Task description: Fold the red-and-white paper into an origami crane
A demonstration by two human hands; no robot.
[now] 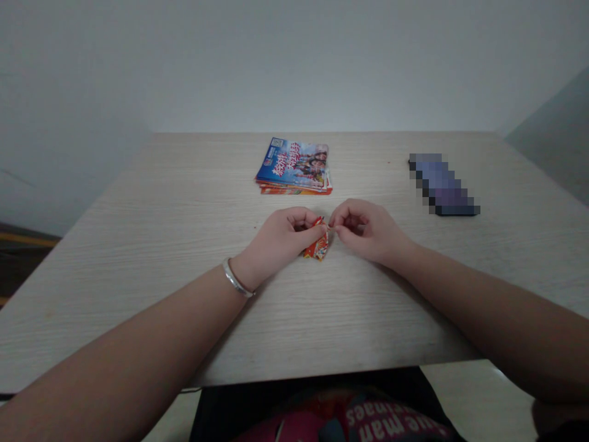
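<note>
Red and orange, a small creased printed piece point(317, 247) sits at the centre of the head view, above the pale wood-grain bench point(138, 215). The left hand point(285, 236) pinches it between thumb and fingers; the right hand point(368, 227) has thumb and forefinger pressed together, seemingly on a thin bit at its right edge. The step in hand looks like fingertip work along that edge; the next move calls for a steady left grip and light right fingertips. A stack of glossy blue-topped printed cards point(294, 162) lies at upper centre.
</note>
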